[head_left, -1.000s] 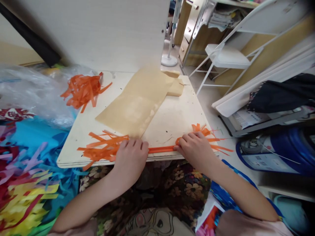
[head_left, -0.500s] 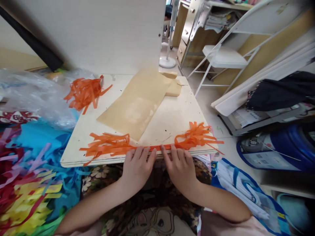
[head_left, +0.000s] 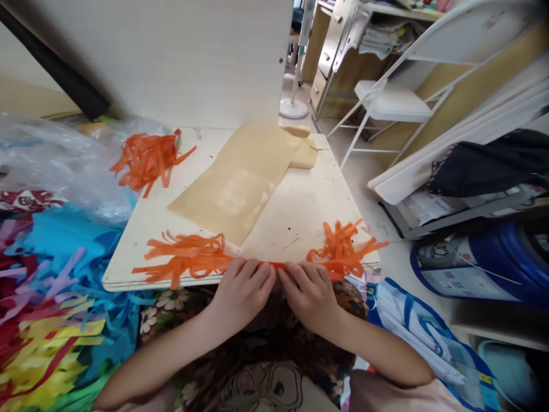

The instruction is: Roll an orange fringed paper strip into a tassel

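Observation:
An orange paper tassel strip [head_left: 189, 257] lies along the front edge of the cream board [head_left: 295, 212], fringed at both ends and narrow in the middle. Both hands hold that narrow middle at the board's edge. My left hand [head_left: 244, 292] has its fingers curled over the strip, and my right hand [head_left: 309, 292] grips it close beside, thumbs hidden. Behind the strip, a tan paper sheet [head_left: 240, 183] with whitish patches lies slanted on the board. A bunch of orange paper strips [head_left: 148, 157] sits at the board's back left corner.
Colourful cut paper [head_left: 55, 337] and clear plastic bags [head_left: 64, 166] are heaped on the left. A white panel [head_left: 171, 63] stands behind the board. To the right are a white folding chair [head_left: 394, 103], a blue drum [head_left: 476, 263] and a blue-and-white bag [head_left: 420, 332].
My fingers have curled more tightly round the middle of the orange strip, and my hands have drawn slightly closer. The right fringe has shifted a little downward and lies differently.

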The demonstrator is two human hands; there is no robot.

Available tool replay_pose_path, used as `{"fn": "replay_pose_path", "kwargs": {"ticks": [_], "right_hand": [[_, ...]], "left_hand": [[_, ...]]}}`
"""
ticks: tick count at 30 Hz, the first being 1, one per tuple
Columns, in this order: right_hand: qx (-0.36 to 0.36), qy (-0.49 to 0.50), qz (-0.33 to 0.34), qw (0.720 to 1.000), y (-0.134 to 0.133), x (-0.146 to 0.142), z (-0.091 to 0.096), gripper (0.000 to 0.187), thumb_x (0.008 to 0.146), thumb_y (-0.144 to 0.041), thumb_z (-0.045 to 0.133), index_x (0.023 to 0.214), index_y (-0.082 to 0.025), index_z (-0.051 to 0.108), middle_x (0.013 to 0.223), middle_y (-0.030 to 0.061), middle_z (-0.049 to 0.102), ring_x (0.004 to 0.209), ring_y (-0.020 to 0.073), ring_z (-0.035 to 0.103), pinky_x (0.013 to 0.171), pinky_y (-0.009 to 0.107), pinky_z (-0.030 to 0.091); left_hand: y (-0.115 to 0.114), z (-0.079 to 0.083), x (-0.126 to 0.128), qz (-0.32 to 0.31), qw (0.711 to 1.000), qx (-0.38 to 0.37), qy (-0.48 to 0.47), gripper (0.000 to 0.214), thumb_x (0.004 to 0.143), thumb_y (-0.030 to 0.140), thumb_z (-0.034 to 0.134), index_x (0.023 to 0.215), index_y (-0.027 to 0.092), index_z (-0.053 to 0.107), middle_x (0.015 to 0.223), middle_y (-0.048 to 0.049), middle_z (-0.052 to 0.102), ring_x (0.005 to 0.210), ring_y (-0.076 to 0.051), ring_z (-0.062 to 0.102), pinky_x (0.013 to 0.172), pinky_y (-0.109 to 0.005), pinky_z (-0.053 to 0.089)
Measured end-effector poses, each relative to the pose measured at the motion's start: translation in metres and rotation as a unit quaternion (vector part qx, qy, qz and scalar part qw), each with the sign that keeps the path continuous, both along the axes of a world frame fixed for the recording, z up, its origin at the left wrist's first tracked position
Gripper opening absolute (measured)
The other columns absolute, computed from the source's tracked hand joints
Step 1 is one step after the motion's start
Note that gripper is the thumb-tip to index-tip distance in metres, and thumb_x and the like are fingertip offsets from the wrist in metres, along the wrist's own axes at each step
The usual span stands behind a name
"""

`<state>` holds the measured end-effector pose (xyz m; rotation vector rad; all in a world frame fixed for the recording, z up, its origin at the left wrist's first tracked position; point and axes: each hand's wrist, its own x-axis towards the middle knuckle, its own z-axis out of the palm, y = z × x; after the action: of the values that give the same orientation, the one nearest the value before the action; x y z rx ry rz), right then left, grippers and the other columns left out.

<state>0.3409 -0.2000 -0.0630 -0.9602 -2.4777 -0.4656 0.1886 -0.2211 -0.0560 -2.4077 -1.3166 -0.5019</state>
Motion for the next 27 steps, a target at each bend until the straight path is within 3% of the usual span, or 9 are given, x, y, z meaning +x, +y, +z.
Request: {"fn": "replay_pose_path", "kwargs": {"ticks": [3, 7, 12, 20, 27], "right_hand": [[-0.054, 0.0, 0.032, 0.998, 0.005, -0.002, 0.0, 0.018, 0.079, -0.014, 0.039, 0.072, -0.014, 0.057, 0.068, 0.0034, 0.056, 0.065, 0.0154, 0.042, 0.06, 0.029, 0.027], [-0.062, -0.037, 0.002, 0.997, 0.012, -0.002, 0.004, 0.017, 0.076, -0.012, 0.041, 0.065, -0.015, 0.054, 0.062, 0.0039, 0.052, 0.061, 0.0163, 0.039, 0.059, 0.029, 0.025], [-0.065, -0.091, -0.03, 0.993, 0.018, 0.01, 0.012, 0.014, 0.075, -0.012, 0.044, 0.064, -0.016, 0.053, 0.06, 0.0038, 0.051, 0.061, 0.0168, 0.039, 0.058, 0.029, 0.022], [-0.151, -0.134, -0.081, 0.976, 0.026, 0.028, 0.029, 0.017, 0.074, -0.018, 0.046, 0.059, -0.015, 0.054, 0.06, 0.0029, 0.053, 0.06, 0.0147, 0.043, 0.057, 0.028, 0.022], [-0.327, -0.152, -0.079, 0.929, 0.046, 0.029, 0.041, 0.016, 0.072, -0.022, 0.046, 0.063, -0.015, 0.057, 0.065, 0.0019, 0.059, 0.063, 0.0127, 0.051, 0.059, 0.025, 0.029]], "left_hand": [[0.002, -0.002, -0.001, 0.004, 1.0, -0.009, -0.016, 0.012, 0.072, 0.01, 0.046, 0.076, 0.013, 0.057, 0.068, -0.0025, 0.059, 0.064, -0.016, 0.048, 0.06, -0.029, 0.03], [0.005, -0.001, 0.004, 0.077, 0.996, -0.04, -0.011, 0.007, 0.071, 0.013, 0.05, 0.069, 0.015, 0.056, 0.061, -0.0016, 0.055, 0.06, -0.016, 0.047, 0.059, -0.029, 0.029], [0.008, 0.009, 0.008, 0.139, 0.989, -0.053, 0.015, 0.014, 0.073, 0.016, 0.046, 0.061, 0.014, 0.054, 0.057, -0.0039, 0.053, 0.059, -0.018, 0.047, 0.057, -0.03, 0.028], [0.013, 0.021, -0.007, 0.115, 0.986, -0.122, 0.014, 0.022, 0.076, 0.02, 0.041, 0.059, 0.015, 0.054, 0.056, -0.0041, 0.054, 0.06, -0.019, 0.05, 0.058, -0.031, 0.028], [0.026, 0.028, -0.011, 0.095, 0.973, -0.202, 0.054, 0.027, 0.077, 0.024, 0.039, 0.057, 0.015, 0.054, 0.055, -0.0042, 0.057, 0.058, -0.019, 0.052, 0.057, -0.031, 0.03]]}}
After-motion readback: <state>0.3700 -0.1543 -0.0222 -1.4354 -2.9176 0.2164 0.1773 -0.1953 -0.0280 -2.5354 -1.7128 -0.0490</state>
